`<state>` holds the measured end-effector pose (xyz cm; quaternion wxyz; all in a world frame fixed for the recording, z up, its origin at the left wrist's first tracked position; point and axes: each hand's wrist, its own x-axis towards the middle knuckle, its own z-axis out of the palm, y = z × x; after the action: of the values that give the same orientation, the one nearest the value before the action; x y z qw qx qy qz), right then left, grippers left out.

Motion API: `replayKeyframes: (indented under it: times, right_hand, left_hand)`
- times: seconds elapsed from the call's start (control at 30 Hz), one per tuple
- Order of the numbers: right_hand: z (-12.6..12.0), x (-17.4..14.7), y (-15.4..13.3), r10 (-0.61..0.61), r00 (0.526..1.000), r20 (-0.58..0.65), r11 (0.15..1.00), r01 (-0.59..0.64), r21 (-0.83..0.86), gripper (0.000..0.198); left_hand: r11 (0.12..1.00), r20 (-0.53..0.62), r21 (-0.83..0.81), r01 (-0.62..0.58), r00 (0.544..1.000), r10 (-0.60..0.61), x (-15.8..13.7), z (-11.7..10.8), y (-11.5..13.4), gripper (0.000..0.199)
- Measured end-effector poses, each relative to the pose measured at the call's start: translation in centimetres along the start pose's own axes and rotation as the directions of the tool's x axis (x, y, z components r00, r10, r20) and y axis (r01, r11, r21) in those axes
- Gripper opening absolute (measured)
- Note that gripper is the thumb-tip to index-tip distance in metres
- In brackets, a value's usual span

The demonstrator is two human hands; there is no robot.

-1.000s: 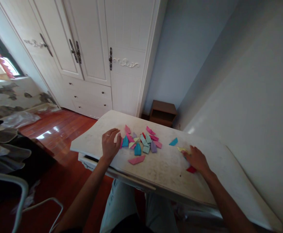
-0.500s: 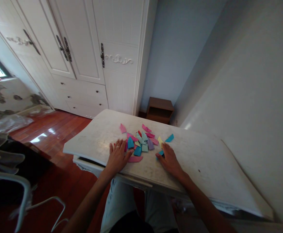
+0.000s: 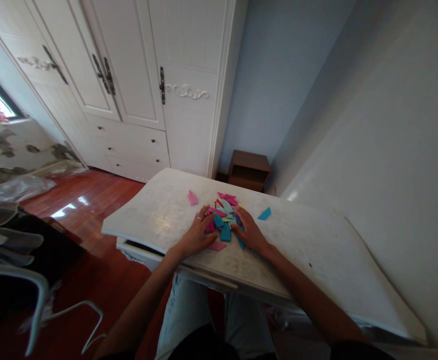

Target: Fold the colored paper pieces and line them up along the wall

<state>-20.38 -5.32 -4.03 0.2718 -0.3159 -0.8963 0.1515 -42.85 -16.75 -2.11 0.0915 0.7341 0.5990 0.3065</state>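
A heap of folded paper pieces (image 3: 225, 235) in blue, pink, mint, purple and red lies on the white table (image 3: 158, 210). At the heap's left side my left hand (image 3: 198, 234) touches the pieces, its fingers apart and a ring on one of them. My right hand (image 3: 252, 231) rests against the right side, fingers spread and covering part of the purple and blue pieces. Apart from the heap lie a pink folded piece (image 3: 192, 198) at the back left and a blue folded piece (image 3: 264, 214) at the right.
Behind the table stand a white wardrobe (image 3: 188, 130) and a small brown cabinet (image 3: 249, 169). A wall (image 3: 372, 150) rises along the right. On the left, a metal frame (image 3: 40, 300) and dark furniture stand on the red wooden floor (image 3: 124, 270).
Both hands have moved inward, pushing the paper pieces into a tighter heap. The outlying pink and blue pieces stay apart, and the view has shifted slightly.
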Motion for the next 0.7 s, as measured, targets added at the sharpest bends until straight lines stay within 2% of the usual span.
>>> replayKeyframes:
  times: [0.1,0.17,0.27,0.33,0.4,0.47,0.6,0.7]
  right_hand:
    - [-0.3,1.1,-0.3,-0.064,0.998,0.008,0.997,0.064,-0.039,0.062]
    - [-0.5,2.1,-0.3,-0.087,0.996,0.017,0.992,0.089,-0.091,0.062]
    - [-0.3,3.9,0.2,-0.077,0.995,0.059,0.979,0.086,-0.183,0.073]
    - [0.0,4.9,0.9,-0.046,0.992,0.115,0.973,0.071,-0.218,0.079]
    - [0.2,5.5,1.6,-0.028,0.987,0.161,0.974,0.063,-0.216,0.077]
    - [0.4,5.6,2.2,-0.033,0.988,0.150,0.980,0.061,-0.188,0.070]
    - [0.1,4.9,2.8,-0.029,1.000,0.010,0.987,0.031,-0.155,0.055]
    - [-0.3,4.6,2.8,0.004,0.998,-0.061,0.988,-0.013,-0.153,0.049]
  left_hand:
    - [0.994,-0.049,0.113,0.009,0.999,-0.004,1.1,-0.2,0.4,0.061]
    - [0.981,-0.040,0.187,-0.046,0.998,0.055,2.1,-0.2,0.7,0.057]
    - [0.957,0.065,0.237,-0.171,0.985,0.160,3.7,0.3,0.9,0.057]
    - [0.950,0.128,0.241,-0.199,0.977,0.173,4.6,0.9,0.7,0.062]
    - [0.956,0.153,0.235,-0.175,0.978,0.141,5.3,1.4,0.5,0.066]
    - [0.965,0.144,0.231,-0.125,0.985,0.093,5.6,1.6,0.3,0.064]
    - [0.966,0.076,0.258,-0.030,0.997,0.011,5.4,1.2,0.0,0.043]
    - [0.958,0.030,0.284,0.035,0.999,-0.046,5.0,0.9,0.0,0.035]
